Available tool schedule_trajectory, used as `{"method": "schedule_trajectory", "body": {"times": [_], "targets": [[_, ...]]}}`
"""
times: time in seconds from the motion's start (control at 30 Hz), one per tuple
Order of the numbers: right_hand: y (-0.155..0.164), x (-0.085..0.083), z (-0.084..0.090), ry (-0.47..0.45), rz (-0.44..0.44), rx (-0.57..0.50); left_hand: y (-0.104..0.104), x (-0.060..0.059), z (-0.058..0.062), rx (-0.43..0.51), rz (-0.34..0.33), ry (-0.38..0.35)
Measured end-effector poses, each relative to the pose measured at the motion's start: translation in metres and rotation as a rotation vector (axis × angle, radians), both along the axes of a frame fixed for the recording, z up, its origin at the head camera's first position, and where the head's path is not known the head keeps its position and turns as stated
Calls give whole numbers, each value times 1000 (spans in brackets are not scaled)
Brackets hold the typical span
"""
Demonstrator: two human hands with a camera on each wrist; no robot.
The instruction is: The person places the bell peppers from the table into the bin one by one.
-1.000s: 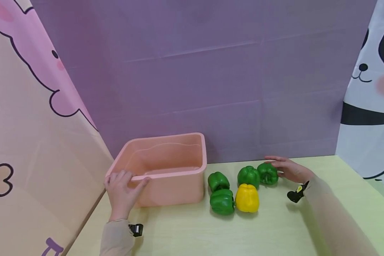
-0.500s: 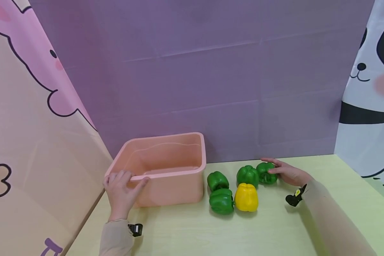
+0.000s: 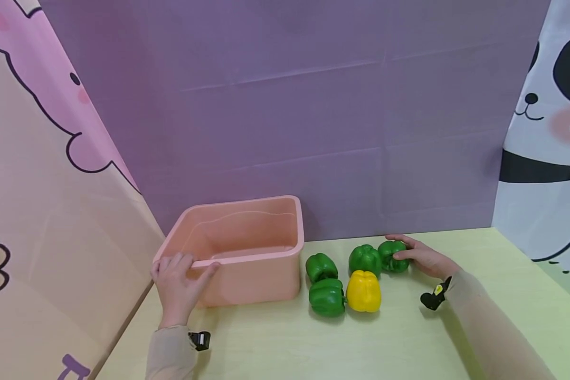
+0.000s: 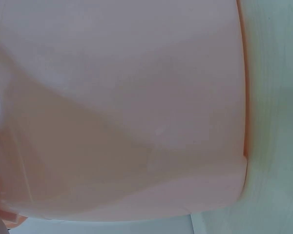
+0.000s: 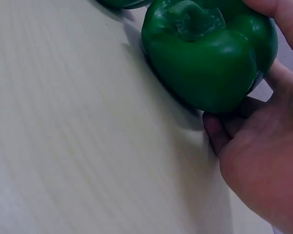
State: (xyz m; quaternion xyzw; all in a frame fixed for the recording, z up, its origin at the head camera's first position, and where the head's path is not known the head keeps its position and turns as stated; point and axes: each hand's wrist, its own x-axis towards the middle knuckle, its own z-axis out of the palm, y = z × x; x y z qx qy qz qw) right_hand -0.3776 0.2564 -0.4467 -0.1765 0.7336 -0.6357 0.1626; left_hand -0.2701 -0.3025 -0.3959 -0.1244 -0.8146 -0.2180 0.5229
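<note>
Before a purple backdrop [image 3: 266, 105], near the table's [image 3: 275, 348] far edge, fingers of the right hand [image 3: 427, 259] pinch a green pepper [image 3: 388, 259], seemingly unlifted, the left hand [image 3: 174, 290] grips a pink tub [image 3: 256, 279], and four other peppers [image 3: 326, 298] lie outside too.

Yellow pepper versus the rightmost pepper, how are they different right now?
Color: the yellow pepper is yellow; the rightmost pepper is green.
Contact: the right hand holds the rightmost pepper between thumb and fingers; no hand touches the yellow pepper.
Place: the yellow pepper sits nearer the head camera; the rightmost pepper is farther back, by the purple backdrop.
Shared: both are glossy and lobed.
</note>
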Motion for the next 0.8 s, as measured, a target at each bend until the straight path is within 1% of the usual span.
{"method": "schedule_trajectory", "body": {"times": [0.13, 0.4, 0.57, 0.8], "targets": [[0, 2, -2, 7, -6, 14, 1, 0, 1, 0, -6, -13], [-5, 10, -5, 38, 13, 95, 0, 3, 2, -1, 6, -52], [-5, 14, -8, 43, 18, 89, 0, 3, 2, -8, 11, -47], [-5, 19, -10, 58, -11, 64, 1, 3, 3, -4, 8, -53]]}}
